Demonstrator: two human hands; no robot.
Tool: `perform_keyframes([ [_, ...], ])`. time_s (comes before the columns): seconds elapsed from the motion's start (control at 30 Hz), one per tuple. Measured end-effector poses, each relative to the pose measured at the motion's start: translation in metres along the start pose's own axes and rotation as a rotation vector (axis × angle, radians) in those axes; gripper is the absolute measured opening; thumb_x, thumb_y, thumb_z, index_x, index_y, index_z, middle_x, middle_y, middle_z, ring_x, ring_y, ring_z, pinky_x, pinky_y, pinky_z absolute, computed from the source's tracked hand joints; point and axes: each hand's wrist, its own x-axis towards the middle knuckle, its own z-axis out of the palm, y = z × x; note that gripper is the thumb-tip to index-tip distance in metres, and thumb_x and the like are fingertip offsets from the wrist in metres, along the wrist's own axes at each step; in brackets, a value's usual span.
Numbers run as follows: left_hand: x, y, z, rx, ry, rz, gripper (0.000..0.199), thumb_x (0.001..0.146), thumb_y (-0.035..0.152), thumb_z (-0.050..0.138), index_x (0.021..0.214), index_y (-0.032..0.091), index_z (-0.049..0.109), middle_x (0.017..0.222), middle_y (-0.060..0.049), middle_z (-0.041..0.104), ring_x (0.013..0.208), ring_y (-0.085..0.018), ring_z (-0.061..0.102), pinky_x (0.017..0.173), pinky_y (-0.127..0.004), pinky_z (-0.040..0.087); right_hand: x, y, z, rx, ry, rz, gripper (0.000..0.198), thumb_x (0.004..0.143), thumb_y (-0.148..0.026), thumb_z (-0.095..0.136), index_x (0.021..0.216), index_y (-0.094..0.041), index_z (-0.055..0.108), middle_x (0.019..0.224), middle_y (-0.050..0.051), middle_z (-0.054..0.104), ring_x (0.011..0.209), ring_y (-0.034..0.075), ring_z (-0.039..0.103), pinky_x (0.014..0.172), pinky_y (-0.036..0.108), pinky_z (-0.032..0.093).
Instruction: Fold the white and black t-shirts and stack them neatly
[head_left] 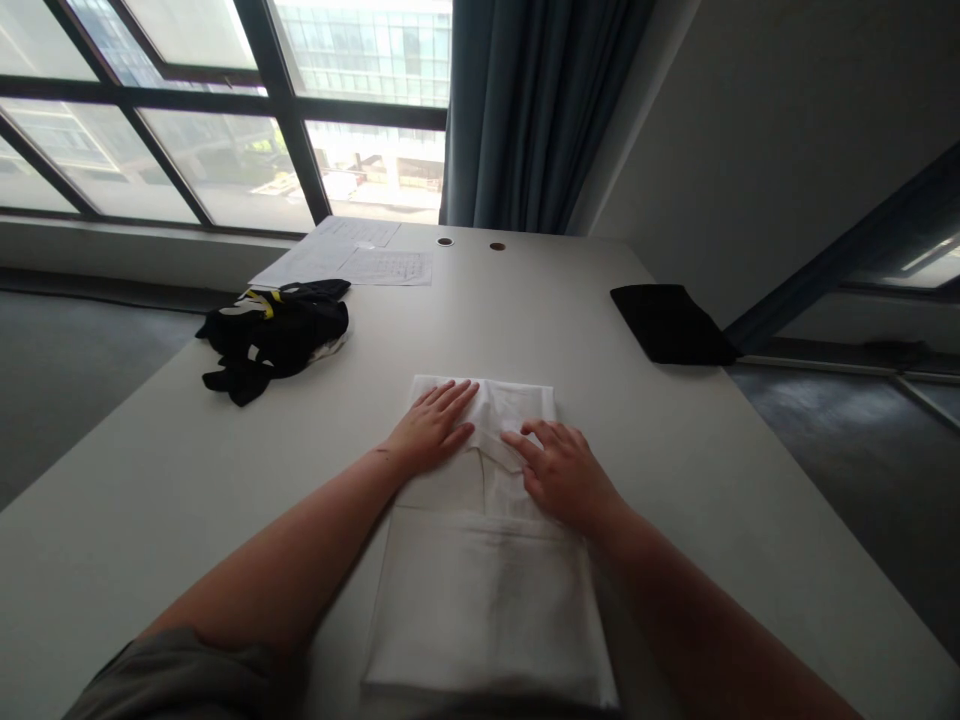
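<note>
A white garment [487, 600], folded into a long flat bundle, lies on the table in front of me. It looks like a shirt, with creased flaps at its far end. Flat on the far left part of the cloth rests my left hand [431, 428], its fingers stretched out. My right hand [561, 468] touches the far right part beside the loose flap. Its fingers are bent and apart, with the index finger reaching left over the fabric. The near end of the bundle runs down to the bottom of the view.
The garment lies on a white table [225, 500]. A crumpled black cloth item [289, 330] with yellow and white parts is at the left, beside paper sheets [386, 266]. A flat black folded item [671, 325] lies near the right edge. Two round holes [497, 246] pierce the far side.
</note>
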Motion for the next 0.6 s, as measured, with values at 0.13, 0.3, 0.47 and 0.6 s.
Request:
perform_keyframes([
  [0.13,-0.007,-0.011,-0.005,-0.007,-0.057,0.038,0.075,0.103,0.059,0.046,0.166,0.021,0.031,0.171,-0.01,0.034,0.159,-0.029,0.03,0.132,-0.051,0.025,-0.007,0.015,-0.002,-0.033,-0.091,0.042,0.057,0.087,-0.004,0.053,0.138,-0.027,0.065,0.138,0.011,0.062,0.121,0.028,0.055,0.101,0.04,0.037],
  [0.3,-0.006,-0.009,-0.01,0.022,-0.085,0.103,0.074,0.095,0.064,0.061,0.16,0.032,0.045,0.172,-0.008,0.03,0.159,-0.033,0.028,0.131,-0.054,0.025,0.002,0.035,-0.013,0.021,-0.124,0.066,0.02,0.086,-0.007,0.055,0.096,-0.018,0.069,0.105,0.009,0.068,0.1,0.024,0.058,0.087,0.034,0.037],
  [0.47,-0.009,-0.012,-0.017,0.002,-0.14,0.163,0.047,0.099,0.059,0.059,0.137,0.034,0.068,0.168,-0.007,0.039,0.156,-0.033,0.035,0.13,-0.057,0.024,-0.002,0.048,-0.021,0.013,-0.302,0.079,0.017,0.082,-0.009,0.057,0.093,-0.019,0.066,0.102,0.007,0.066,0.096,0.023,0.058,0.082,0.033,0.036],
  [0.6,-0.005,-0.006,-0.026,-0.1,-0.126,0.178,0.034,0.104,0.05,0.051,0.113,0.027,0.074,0.151,-0.005,0.06,0.142,-0.025,0.053,0.124,-0.046,0.039,-0.002,0.039,-0.027,-0.092,-0.295,0.095,0.018,0.083,-0.01,0.058,0.093,-0.02,0.069,0.105,0.01,0.068,0.099,0.026,0.058,0.083,0.036,0.038],
])
